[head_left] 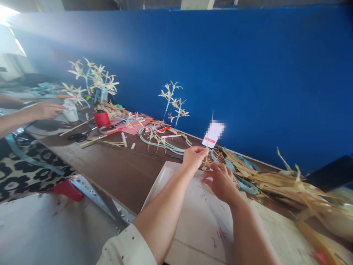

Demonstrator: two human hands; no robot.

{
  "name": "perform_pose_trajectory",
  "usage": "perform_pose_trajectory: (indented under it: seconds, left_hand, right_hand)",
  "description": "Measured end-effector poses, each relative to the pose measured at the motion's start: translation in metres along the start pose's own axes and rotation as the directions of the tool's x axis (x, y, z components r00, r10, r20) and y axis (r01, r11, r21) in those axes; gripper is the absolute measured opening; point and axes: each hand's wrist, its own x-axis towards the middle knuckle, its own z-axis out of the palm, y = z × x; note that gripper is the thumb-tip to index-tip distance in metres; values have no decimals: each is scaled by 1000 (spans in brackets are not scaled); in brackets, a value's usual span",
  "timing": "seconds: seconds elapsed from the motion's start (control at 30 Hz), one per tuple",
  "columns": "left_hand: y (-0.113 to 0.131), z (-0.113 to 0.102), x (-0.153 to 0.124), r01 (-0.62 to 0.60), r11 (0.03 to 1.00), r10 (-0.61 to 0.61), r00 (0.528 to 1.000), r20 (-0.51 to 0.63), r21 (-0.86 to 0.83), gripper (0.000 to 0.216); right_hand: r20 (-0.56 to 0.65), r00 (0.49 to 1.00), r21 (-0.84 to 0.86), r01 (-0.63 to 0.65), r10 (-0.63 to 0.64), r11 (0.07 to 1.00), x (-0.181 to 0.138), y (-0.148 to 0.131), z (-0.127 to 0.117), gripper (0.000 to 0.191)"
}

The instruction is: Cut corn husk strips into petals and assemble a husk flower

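My left hand [194, 157] pinches a thin pale stem [207, 146] between thumb and fingertips, above a shallow white tray [162, 180]. Small straw-coloured petals [205, 163] hang at the stem's lower end, below the pinch. Close by on the right is my right hand [220, 180], fingers bent and thumb apart from them. Its index fingertip is beside the petals; whether it touches them I cannot tell. A phone [211, 141] with a partly blurred screen leans behind the stem.
Dried husk strips [264, 180] lie right of the tray. Finished straw flowers [176, 105] stand by the blue wall [248, 73]. Scissors [79, 136], a red container [102, 118] and light-blue tubing [165, 145] lie leftward. Another person's hand [48, 110] holds a white cup [71, 112].
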Motion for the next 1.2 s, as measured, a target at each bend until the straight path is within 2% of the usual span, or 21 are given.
perform_pose_trajectory:
  seconds: [0.37,0.47,0.53,0.6,0.67,0.7,0.77,0.8,0.83,0.9,0.97,1.1,1.17,1.2]
  left_hand:
    - [0,0,3,33,999,-33,999,-12,-10,23]
    - [1,-1,3,14,1000,-15,999,-36,-20,22]
    - [1,-1,2,-1,1000,0,999,-54,-31,22]
    - [2,-1,2,5,999,-8,998,-60,-40,22]
    - [3,0,1,26,999,-28,998,-55,-38,21]
    - [3,0,1,37,999,-38,998,-53,-34,21]
    - [5,1,0,51,998,-53,998,-46,-34,20]
    - [5,1,-1,55,998,-57,998,-40,-41,20]
    - [5,1,-1,59,997,-60,998,-33,-49,20]
    - [5,2,-1,64,995,-66,998,-20,-72,19]
    - [4,2,-1,74,993,-74,997,-6,-97,19]
    - [3,4,-1,93,989,-94,996,0,-118,20]
    - [3,4,-2,103,988,-104,995,-5,-116,19]
    - [2,4,-2,109,987,-111,994,-3,-117,19]
  right_hand:
    - [-216,976,245,74,-20,967,3,14,-4,15]
    - [-332,938,325,11,103,946,7,19,-5,17]
    - [-376,875,431,-127,306,894,7,24,-8,23]
    - [-357,770,598,-246,529,763,6,28,-9,28]
    - [-283,677,799,-225,679,558,5,33,-10,30]
    - [-234,653,885,-165,720,436,5,34,-9,30]
    - [-136,637,979,-33,759,203,6,37,-8,28]
    - [-99,633,993,9,768,121,6,37,-7,27]
    - [-79,626,997,32,776,76,7,38,-6,27]
    - [-97,592,994,18,800,107,8,39,-3,26]
    - [-167,568,970,-52,806,238,9,41,-1,29]
    - [-321,606,855,-146,728,498,9,43,-1,42]
    - [-341,625,802,-197,702,564,7,40,-5,45]
    - [-315,644,796,-220,697,564,7,38,-7,44]
